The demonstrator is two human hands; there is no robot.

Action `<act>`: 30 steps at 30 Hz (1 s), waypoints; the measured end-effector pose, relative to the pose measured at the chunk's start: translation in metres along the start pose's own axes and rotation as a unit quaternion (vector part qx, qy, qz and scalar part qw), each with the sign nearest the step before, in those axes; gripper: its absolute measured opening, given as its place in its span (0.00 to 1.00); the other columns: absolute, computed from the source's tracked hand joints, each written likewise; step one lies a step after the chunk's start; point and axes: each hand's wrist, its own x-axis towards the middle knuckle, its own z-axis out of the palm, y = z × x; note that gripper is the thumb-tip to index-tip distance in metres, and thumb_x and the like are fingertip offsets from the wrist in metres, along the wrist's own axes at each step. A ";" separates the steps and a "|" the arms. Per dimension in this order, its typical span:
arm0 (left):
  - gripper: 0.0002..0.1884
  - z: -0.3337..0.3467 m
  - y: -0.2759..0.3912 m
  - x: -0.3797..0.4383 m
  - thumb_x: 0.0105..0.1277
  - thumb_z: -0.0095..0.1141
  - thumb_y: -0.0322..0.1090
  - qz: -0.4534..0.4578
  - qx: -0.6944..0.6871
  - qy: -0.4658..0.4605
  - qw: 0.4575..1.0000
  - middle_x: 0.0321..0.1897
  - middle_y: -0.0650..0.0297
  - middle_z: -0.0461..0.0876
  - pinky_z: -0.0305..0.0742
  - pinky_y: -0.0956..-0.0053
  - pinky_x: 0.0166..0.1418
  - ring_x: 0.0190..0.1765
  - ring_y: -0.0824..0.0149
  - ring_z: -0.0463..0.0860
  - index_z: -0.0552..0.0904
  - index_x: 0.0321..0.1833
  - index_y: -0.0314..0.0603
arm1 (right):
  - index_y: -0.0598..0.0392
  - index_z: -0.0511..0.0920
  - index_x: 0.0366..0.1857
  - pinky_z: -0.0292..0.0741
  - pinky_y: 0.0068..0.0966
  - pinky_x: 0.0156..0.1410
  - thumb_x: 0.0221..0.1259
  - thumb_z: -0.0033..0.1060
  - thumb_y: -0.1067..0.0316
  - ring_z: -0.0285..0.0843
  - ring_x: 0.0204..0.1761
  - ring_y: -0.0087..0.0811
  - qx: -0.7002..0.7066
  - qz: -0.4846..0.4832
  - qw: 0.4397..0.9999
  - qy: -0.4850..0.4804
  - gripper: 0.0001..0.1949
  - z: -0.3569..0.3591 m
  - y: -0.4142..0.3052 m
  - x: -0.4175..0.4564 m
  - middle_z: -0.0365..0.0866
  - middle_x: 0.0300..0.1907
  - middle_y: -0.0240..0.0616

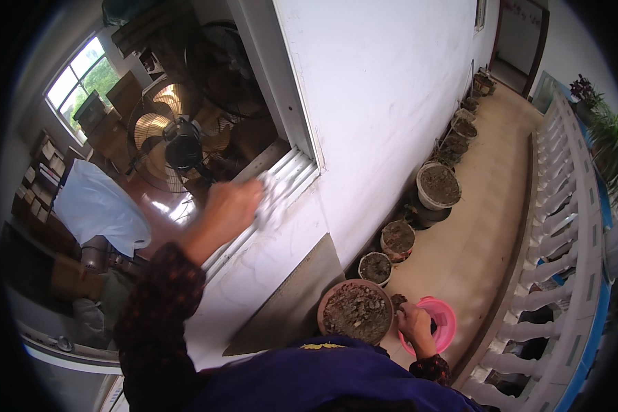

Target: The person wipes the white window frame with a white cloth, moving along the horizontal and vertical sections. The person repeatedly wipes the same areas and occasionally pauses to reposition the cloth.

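My left hand (pixel 225 208) is closed on a crumpled white cloth (pixel 272 202), blurred by motion. The cloth lies against the white window track (pixel 293 172), close to its far corner. Low on the right, my right hand (pixel 416 323) hangs with bent fingers in front of a pink plastic bucket (pixel 445 329). A small dark brown clump (pixel 399 299) shows at its fingertips; whether the hand grips it cannot be told. Beside that hand stands a large round flowerpot (pixel 358 311) filled with dry soil.
Several soil-filled pots, one a white pot (pixel 439 184), line the white wall (pixel 391 92). A balustrade (pixel 551 247) bounds the tiled walkway (pixel 486 170) on the right. Inside the window stand a fan (pixel 181 139) and a pale plastic bag (pixel 100 203). A grey board (pixel 293 293) leans below the sill.
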 end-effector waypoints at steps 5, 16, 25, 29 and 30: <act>0.04 0.066 -0.014 0.061 0.63 0.56 0.29 0.069 0.080 -0.009 0.994 0.22 0.45 0.80 0.76 0.51 0.32 0.28 0.42 0.82 0.80 0.33 0.36 | 0.54 0.80 0.37 0.80 0.45 0.42 0.60 0.62 0.64 0.84 0.38 0.51 -0.020 -0.089 0.996 -0.011 0.07 0.007 -0.022 0.029 0.84 0.34 0.47; 0.06 -0.022 -0.013 -0.047 0.59 0.57 0.29 0.056 0.098 -0.171 0.979 0.20 0.43 0.76 0.72 0.49 0.33 0.28 0.40 0.79 0.76 0.27 0.35 | 0.55 0.77 0.53 0.80 0.42 0.37 0.63 0.64 0.71 0.84 0.34 0.52 0.086 -0.259 0.961 0.052 0.15 -0.029 -0.139 0.085 0.83 0.38 0.48; 0.04 -0.061 0.053 -0.138 0.69 0.59 0.27 -0.263 -0.267 0.046 0.926 0.22 0.64 0.76 0.69 0.75 0.33 0.27 0.75 0.73 0.81 0.37 0.33 | 0.59 0.75 0.59 0.81 0.38 0.46 0.61 0.65 0.74 0.82 0.43 0.54 0.332 -0.463 0.821 0.031 0.21 -0.027 -0.341 0.108 0.80 0.46 0.51; 0.01 -0.078 0.048 -0.206 0.69 0.58 0.24 -0.258 -0.173 0.157 0.938 0.26 0.64 0.78 0.71 0.76 0.36 0.29 0.73 0.75 0.82 0.40 0.34 | 0.59 0.79 0.50 0.79 0.37 0.39 0.52 0.58 0.84 0.81 0.34 0.48 0.231 -0.484 0.826 0.176 0.19 -0.031 -0.331 0.139 0.78 0.35 0.46; 0.02 -0.084 0.046 -0.228 0.69 0.58 0.24 -0.263 -0.147 0.174 0.938 0.26 0.62 0.79 0.72 0.75 0.37 0.28 0.70 0.76 0.82 0.40 0.34 | 0.58 0.80 0.46 0.79 0.37 0.38 0.52 0.60 0.84 0.81 0.34 0.48 0.195 -0.454 0.846 0.201 0.16 -0.037 -0.320 0.160 0.78 0.35 0.46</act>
